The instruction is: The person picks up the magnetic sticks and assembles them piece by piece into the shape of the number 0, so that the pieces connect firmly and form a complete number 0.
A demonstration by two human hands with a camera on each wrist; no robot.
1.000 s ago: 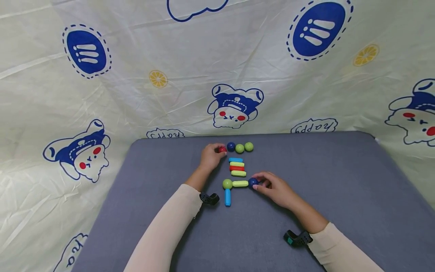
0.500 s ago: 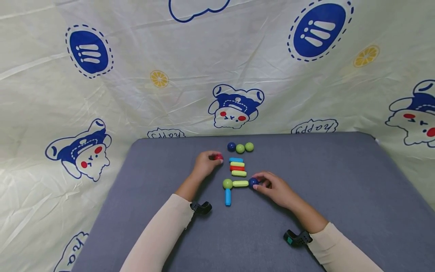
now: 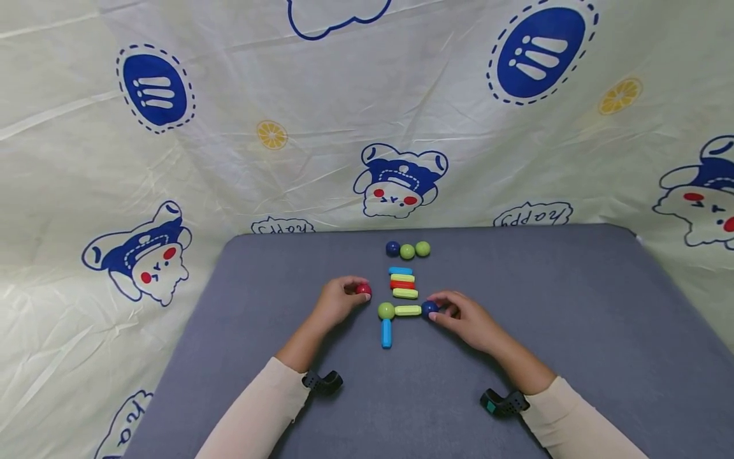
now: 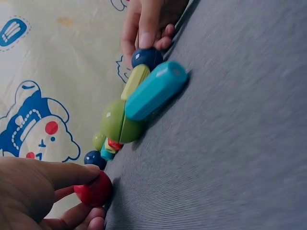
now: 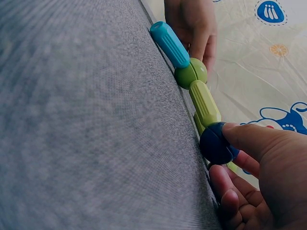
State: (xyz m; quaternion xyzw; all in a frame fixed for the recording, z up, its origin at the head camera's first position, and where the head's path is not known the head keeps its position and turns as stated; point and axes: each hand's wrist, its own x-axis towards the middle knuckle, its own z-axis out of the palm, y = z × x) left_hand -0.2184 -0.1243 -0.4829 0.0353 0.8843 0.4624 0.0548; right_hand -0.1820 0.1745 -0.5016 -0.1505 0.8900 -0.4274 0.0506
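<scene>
A red ball (image 3: 364, 289) is pinched between the thumb and fingers of my left hand (image 3: 338, 301), left of a joined chain of toy pieces. That chain has a green ball (image 3: 387, 310) at its corner, a blue stick (image 3: 387, 333) pointing toward me and a yellow-green stick (image 3: 408, 310) running right to a dark blue ball (image 3: 429, 309). My right hand (image 3: 467, 319) holds this dark blue ball between thumb and fingers, seen closely in the right wrist view. In the left wrist view the red ball (image 4: 94, 189) is apart from the green ball (image 4: 119, 121).
Behind the chain lie several loose sticks, among them a red stick (image 3: 402, 285) and a blue stick (image 3: 400, 271). Farther back sit a dark blue ball (image 3: 392, 248) and two green balls (image 3: 422, 248). The grey table (image 3: 516, 274) ends at a printed curtain (image 3: 321, 178).
My left hand has carried the red ball from the back row of balls toward me and slightly left. The right hand keeps its hold on the dark blue ball, nearly still.
</scene>
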